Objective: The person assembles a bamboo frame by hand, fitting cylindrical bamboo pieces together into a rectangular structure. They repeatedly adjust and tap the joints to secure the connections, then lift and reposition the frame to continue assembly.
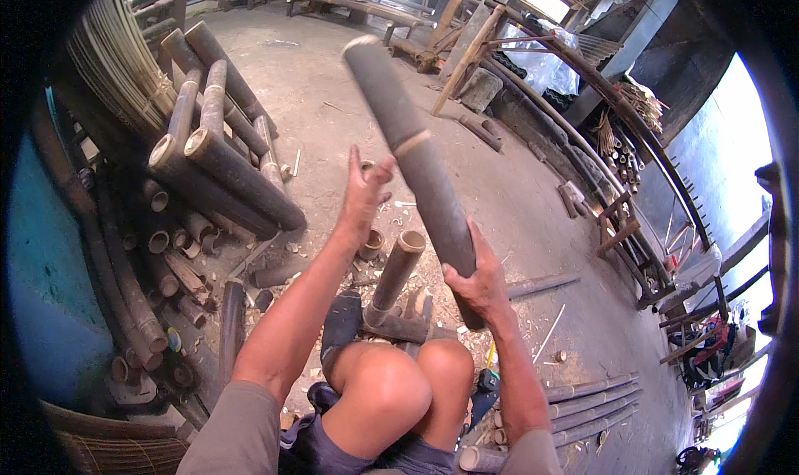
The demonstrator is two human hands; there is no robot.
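Note:
A thick, dark bamboo pole with a pale ring at its node slants up and away in front of me. My right hand is wrapped round its lower part. Left of the pole, my left hand is raised with its fingers apart, not gripping it. Just beyond my knees a shorter bamboo tube stands tilted, its cut end facing up. Beside that tube lies a small cut bamboo ring among pale shavings.
Large bamboo poles lean in a rack at left, above a pile of cut tubes. Several thin bamboo lengths lie at lower right, near a power tool. A wooden frame with a bamboo bundle stands along the right side.

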